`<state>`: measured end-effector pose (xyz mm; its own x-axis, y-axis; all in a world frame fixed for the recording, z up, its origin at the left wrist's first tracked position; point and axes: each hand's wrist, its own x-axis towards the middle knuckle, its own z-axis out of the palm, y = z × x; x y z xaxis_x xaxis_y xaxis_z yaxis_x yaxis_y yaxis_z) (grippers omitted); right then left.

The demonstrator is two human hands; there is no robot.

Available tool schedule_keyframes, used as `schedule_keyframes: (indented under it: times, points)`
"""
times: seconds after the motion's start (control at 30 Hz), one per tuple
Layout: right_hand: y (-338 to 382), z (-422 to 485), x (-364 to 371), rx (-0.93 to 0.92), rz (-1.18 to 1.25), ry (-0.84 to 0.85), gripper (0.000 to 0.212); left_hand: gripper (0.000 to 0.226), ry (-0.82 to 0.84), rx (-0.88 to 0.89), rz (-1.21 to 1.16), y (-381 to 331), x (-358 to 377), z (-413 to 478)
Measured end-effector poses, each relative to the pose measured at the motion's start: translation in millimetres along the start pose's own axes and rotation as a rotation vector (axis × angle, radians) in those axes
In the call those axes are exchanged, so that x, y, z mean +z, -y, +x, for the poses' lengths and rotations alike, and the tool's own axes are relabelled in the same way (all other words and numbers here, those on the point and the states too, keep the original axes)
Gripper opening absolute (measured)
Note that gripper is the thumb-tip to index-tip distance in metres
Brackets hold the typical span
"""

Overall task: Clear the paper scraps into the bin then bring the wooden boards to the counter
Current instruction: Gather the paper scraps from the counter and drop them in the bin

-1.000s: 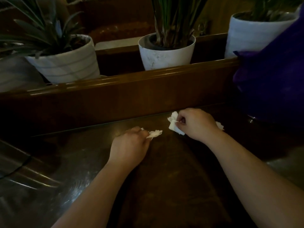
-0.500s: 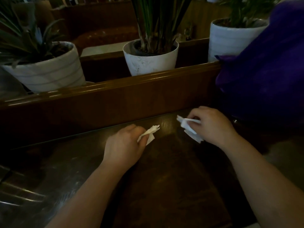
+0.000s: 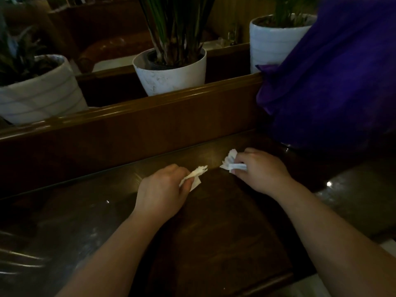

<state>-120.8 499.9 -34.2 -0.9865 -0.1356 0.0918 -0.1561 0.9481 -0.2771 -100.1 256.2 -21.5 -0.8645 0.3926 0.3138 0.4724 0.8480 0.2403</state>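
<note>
Both hands rest low over the dark wooden bench (image 3: 214,232), each closed on white paper. The left hand (image 3: 162,189) pinches a crumpled scrap (image 3: 196,174) between thumb and fingers, with its torn end sticking out toward the right. The right hand (image 3: 260,170) holds a second, more bunched wad of paper (image 3: 230,161), folded edges fanning out to the left of the knuckles. The two pieces sit near each other but apart, both just above or touching the bench top; which of the two cannot be told in this dim light.

The paper looks very light, soft and easily crushed, so a loose grip risks letting small pieces slip out on the way to the bin. Balling each scrap fully into the palm would likely hold it better than pinching one edge.

No bin shows here, nor any wooden boards that can be picked out for certain. Behind the bench runs a raised wooden ledge (image 3: 150,108), with white plant pots (image 3: 171,76) beyond it and a purple cloth (image 3: 332,82) at the right.
</note>
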Motion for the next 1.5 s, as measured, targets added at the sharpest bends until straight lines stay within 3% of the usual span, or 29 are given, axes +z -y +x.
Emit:
schedule_keyframes:
  times: [0.23,0.4,0.8,1.13,1.3,1.5]
  points:
    - [-13,-18,-7,-0.111,0.03,-0.027,0.019,0.027,-0.002,0.045,-0.001,-17,-4,-8]
    - [-16,-65,-19,-0.063,0.076,-0.119,0.014,0.026,-0.014,0.143,-0.001,-34,-9,-10]
    - [28,-263,-19,0.271,0.049,-0.338,0.015,0.024,-0.001,0.515,-0.177,-86,-18,-95]
    - [41,-410,20,0.53,0.108,-0.287,0.016,0.017,0.166,0.763,-0.292,-158,28,-176]
    - [14,-435,60,0.606,0.198,-0.281,0.014,0.022,0.279,0.742,-0.324,-183,78,-198]
    - [-43,-457,137,0.705,0.406,-0.193,0.012,0.015,0.526,0.559,-0.468,-202,175,-218]
